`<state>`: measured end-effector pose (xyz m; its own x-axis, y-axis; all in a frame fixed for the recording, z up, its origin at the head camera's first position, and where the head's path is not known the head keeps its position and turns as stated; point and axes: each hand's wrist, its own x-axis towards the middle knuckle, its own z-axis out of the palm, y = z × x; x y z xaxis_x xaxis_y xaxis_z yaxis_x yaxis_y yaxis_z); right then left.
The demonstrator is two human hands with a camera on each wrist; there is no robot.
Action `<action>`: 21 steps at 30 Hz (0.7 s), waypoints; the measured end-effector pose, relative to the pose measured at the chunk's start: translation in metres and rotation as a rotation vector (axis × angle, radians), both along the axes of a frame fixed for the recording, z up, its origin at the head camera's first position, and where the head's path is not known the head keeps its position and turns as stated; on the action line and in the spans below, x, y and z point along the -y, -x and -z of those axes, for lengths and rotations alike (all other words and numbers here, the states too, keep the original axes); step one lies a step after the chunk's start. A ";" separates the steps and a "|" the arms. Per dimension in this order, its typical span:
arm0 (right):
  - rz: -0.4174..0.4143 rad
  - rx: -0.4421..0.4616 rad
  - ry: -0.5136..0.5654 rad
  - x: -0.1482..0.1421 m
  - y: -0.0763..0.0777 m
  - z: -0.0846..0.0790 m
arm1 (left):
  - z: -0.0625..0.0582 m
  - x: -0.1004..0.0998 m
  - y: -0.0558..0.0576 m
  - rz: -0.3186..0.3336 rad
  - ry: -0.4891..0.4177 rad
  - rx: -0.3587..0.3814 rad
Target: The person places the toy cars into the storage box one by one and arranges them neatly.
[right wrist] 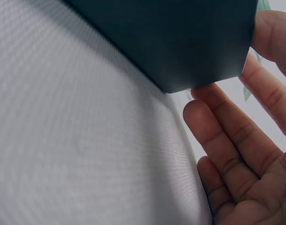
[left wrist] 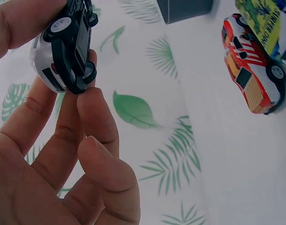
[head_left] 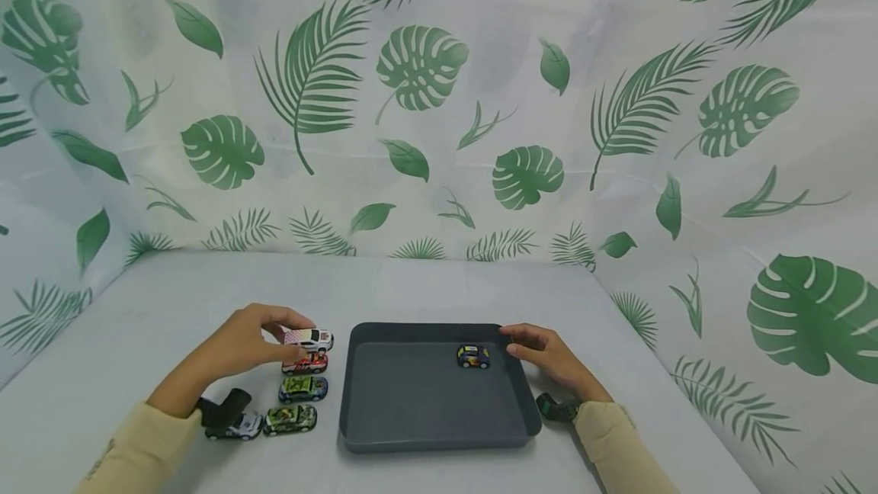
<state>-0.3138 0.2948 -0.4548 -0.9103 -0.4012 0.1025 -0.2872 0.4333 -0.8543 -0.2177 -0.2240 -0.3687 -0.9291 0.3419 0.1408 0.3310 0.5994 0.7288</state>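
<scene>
My left hand (head_left: 236, 343) pinches a white toy car (head_left: 309, 339) between thumb and fingers, above the left end of a row of toy cars. In the left wrist view this car (left wrist: 63, 56) shows its dark underside and wheels. Just below it on the table is a red toy car (head_left: 306, 364). At the far right corner of the grey tray (head_left: 439, 446), my right hand (head_left: 549, 357) holds the rim with thumb and fingers. A dark blue and yellow toy car (head_left: 473, 357) stands inside the tray, near that corner.
Nearer on the left are a green and blue toy car (head_left: 303, 389), a green patterned toy car (head_left: 291, 419) and a silver toy car (head_left: 245, 427), partly hidden by the left wrist's black strap (head_left: 226, 408). A leaf-printed cloth (head_left: 439, 136) hangs behind the white table.
</scene>
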 end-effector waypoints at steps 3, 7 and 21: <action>0.000 -0.001 -0.002 0.000 0.000 0.000 | -0.003 -0.003 0.000 0.009 -0.004 -0.004; 0.004 -0.006 -0.008 0.000 0.000 0.000 | -0.007 -0.008 0.001 0.020 -0.009 -0.003; 0.004 -0.010 -0.009 0.001 0.000 0.000 | -0.024 -0.029 0.001 0.046 -0.020 0.039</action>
